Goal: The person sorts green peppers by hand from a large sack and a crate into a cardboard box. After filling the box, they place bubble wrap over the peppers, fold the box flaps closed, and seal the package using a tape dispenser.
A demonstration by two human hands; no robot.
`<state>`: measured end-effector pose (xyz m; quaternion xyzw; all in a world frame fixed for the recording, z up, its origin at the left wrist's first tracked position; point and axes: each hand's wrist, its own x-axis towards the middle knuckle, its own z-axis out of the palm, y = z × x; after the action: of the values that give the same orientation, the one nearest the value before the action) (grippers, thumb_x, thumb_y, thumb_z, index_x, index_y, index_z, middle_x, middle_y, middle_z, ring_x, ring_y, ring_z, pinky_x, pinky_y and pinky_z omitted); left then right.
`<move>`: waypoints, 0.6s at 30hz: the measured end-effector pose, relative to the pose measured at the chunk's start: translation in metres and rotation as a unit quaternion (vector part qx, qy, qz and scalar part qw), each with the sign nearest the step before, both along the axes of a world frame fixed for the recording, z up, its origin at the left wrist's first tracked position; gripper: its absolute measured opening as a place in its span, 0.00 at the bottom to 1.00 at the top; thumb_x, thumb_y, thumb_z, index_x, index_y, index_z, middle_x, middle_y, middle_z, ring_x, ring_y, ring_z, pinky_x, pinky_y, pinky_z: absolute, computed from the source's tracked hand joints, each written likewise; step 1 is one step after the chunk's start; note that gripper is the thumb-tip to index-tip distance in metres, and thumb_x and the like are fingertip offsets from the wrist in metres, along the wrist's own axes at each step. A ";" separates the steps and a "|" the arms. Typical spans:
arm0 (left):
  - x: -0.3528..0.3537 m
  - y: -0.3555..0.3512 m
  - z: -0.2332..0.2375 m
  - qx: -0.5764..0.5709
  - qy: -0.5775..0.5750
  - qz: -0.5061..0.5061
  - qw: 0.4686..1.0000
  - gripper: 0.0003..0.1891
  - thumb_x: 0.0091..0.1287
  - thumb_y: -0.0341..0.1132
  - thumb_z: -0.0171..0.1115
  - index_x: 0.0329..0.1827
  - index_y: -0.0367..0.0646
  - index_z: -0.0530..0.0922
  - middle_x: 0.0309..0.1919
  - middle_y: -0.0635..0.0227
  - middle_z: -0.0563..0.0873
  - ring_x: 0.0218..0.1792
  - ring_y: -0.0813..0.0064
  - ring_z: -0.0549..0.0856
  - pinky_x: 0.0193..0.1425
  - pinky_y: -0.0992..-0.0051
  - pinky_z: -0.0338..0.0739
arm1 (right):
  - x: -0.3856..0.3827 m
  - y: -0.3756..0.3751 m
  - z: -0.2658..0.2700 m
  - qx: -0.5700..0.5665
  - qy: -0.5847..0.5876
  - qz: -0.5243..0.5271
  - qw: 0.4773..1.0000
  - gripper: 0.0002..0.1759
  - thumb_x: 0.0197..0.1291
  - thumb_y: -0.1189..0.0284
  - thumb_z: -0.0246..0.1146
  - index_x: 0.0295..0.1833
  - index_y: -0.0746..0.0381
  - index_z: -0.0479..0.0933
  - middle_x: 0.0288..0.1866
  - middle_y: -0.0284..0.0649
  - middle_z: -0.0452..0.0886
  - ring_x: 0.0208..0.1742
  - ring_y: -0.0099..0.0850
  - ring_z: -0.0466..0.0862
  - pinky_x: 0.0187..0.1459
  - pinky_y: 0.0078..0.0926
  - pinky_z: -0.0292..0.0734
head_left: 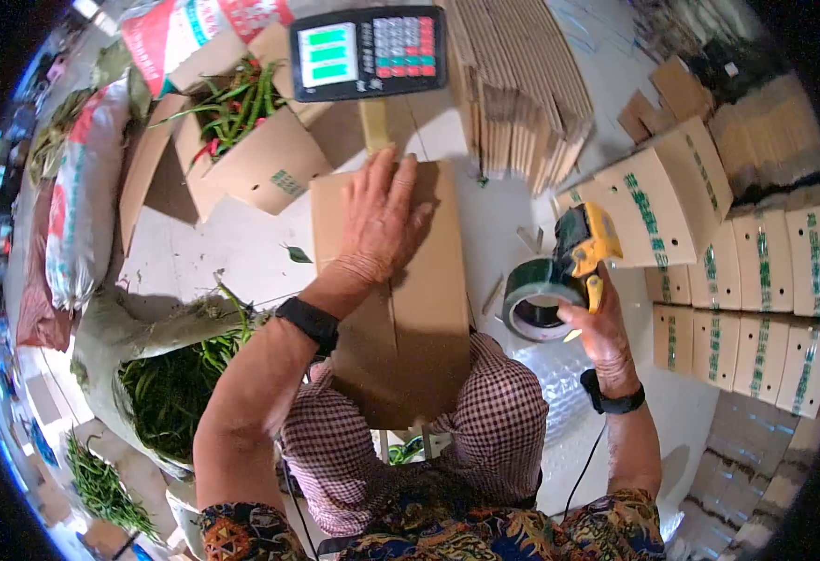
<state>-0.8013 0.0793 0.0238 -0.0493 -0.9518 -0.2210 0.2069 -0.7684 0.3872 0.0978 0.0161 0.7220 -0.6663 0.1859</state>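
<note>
Head: left hand (379,220) on carton (426,313); right hand (603,329) around dispenser (559,271)

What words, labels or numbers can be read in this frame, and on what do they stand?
None can be read for certain.
scale display: green readouts and key marks, too small.
stacked cartons: green vertical print, blurred.
pepper carton: green mark, blurred.
sack: red and white print, blurred.
closed carton under the left hand, tape dispenser in the right hand: no print shows.
</note>
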 end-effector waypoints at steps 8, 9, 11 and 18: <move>0.073 -0.030 0.073 0.466 -0.146 -0.088 0.868 0.27 0.70 0.40 0.60 0.67 0.35 0.66 0.56 0.59 0.76 0.59 0.66 0.75 0.66 0.67 0.68 | 0.001 -0.066 0.032 0.090 0.101 0.205 0.969 0.35 0.42 0.82 0.70 0.59 0.66 0.65 0.51 0.44 0.79 0.55 0.33 0.82 0.56 0.30 0.78; 0.085 -0.037 0.092 0.535 -0.191 -0.103 0.816 0.26 0.73 0.44 0.55 0.66 0.34 0.67 0.48 0.67 0.79 0.53 0.76 0.77 0.61 0.73 0.70 | 0.001 -0.072 0.035 0.114 0.127 0.222 0.960 0.33 0.42 0.82 0.72 0.56 0.66 0.65 0.50 0.45 0.79 0.54 0.33 0.83 0.55 0.29 0.79; 0.101 -0.046 0.110 0.567 -0.223 -0.120 0.784 0.26 0.74 0.46 0.55 0.66 0.34 0.67 0.47 0.67 0.79 0.53 0.76 0.77 0.59 0.74 0.71 | 0.002 -0.084 0.039 0.138 0.155 0.248 0.946 0.33 0.43 0.81 0.72 0.56 0.66 0.65 0.50 0.45 0.79 0.54 0.33 0.83 0.54 0.29 0.79; 0.112 -0.049 0.108 0.656 -0.251 -0.148 0.696 0.12 0.76 0.36 0.53 0.45 0.35 0.78 0.32 0.77 0.79 0.34 0.87 0.74 0.41 0.82 0.71 | 0.001 -0.115 0.052 0.216 0.291 0.283 0.888 0.36 0.41 0.71 0.78 0.58 0.64 0.70 0.46 0.49 0.82 0.48 0.43 0.84 0.51 0.36 0.78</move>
<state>-0.6889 0.0302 0.1317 0.0165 -0.5620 -0.8214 -0.0956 -0.7670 0.2719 0.1495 -0.3436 0.8438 -0.3876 0.1403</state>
